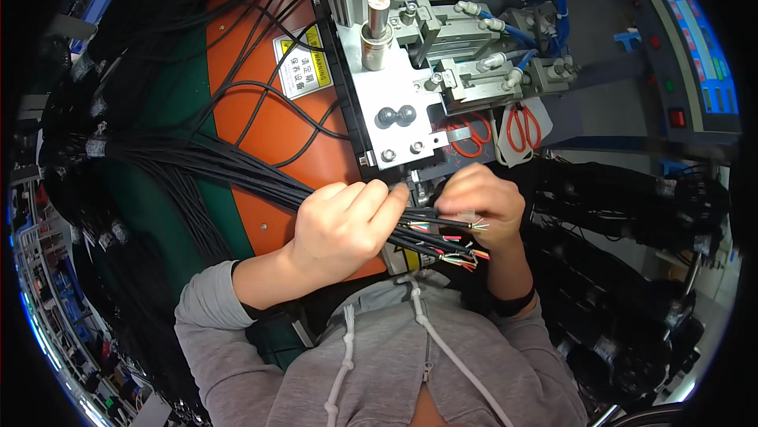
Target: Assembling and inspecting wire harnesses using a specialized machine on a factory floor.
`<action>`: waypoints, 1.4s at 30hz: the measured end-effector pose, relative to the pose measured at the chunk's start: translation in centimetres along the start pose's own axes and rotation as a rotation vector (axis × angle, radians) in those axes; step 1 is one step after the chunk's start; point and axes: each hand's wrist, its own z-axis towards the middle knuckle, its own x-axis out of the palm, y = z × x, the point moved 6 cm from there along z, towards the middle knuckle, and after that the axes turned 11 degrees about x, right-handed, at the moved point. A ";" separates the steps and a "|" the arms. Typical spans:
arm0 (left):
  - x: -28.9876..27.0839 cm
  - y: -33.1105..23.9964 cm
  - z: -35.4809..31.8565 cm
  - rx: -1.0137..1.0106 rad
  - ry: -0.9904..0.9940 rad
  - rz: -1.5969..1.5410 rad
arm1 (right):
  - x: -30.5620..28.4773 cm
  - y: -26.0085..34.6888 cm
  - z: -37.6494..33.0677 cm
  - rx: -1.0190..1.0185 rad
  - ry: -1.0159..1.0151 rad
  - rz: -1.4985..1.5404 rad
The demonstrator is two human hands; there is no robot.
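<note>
A thick bundle of black cables (237, 168) runs in from the left across the work surface. My left hand (339, 230) is closed around it near its cut end. Beyond my fist stick out the stripped cable ends (458, 258), with thin coloured wires fanning from the black jackets. My right hand (488, 200) is just right of the left one, beside the upper cable ends. Its fingers are curled together and slightly blurred, so what they pinch is hidden. Directly above both hands stands a metal machine (387, 91) with a silver block and a dark lower opening.
Pneumatic cylinders with blue hoses (521, 36) extend behind the machine. Two pairs of red-handled scissors (523, 129) lie to its right. A control panel (699, 52) stands at the far right. More black cable bundles (632, 190) hang at right. Loose cables cross the orange surface (257, 214).
</note>
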 end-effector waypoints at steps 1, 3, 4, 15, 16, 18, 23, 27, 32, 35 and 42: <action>-0.5 0.0 0.3 0.035 -0.051 -0.038 | -0.3 -0.1 0.0 0.027 -0.056 -0.031; -0.9 0.1 0.8 0.075 -0.100 -0.080 | -0.3 -0.2 0.0 0.041 -0.075 0.020; -1.1 0.2 1.0 0.093 -0.145 -0.106 | -0.3 -0.3 0.0 0.056 -0.091 0.071; -2.2 0.3 0.8 0.143 -0.393 -0.177 | -0.2 -2.4 -0.6 0.444 -0.197 0.427; -2.5 0.4 0.4 0.092 -0.456 -0.257 | -0.3 -3.0 -0.9 0.515 -0.245 0.487; -3.1 0.7 -0.5 -0.015 -0.581 -0.412 | -0.2 -3.1 -0.9 0.587 -0.291 0.550; -1.5 0.0 0.7 0.098 -0.310 -0.194 | 1.5 0.9 1.0 0.250 -0.150 0.072; -1.9 0.1 0.9 0.060 -0.288 -0.241 | 2.5 1.6 1.5 0.139 -0.297 0.274; -1.8 0.5 0.6 0.072 -0.419 -0.264 | 1.9 1.5 1.9 0.015 -0.279 0.205; -1.8 0.4 0.6 0.076 -0.422 -0.258 | 2.0 1.8 2.0 0.001 -0.245 0.031; -1.1 0.0 0.6 0.063 -0.226 -0.107 | 1.3 3.2 1.6 -0.011 -0.311 -0.264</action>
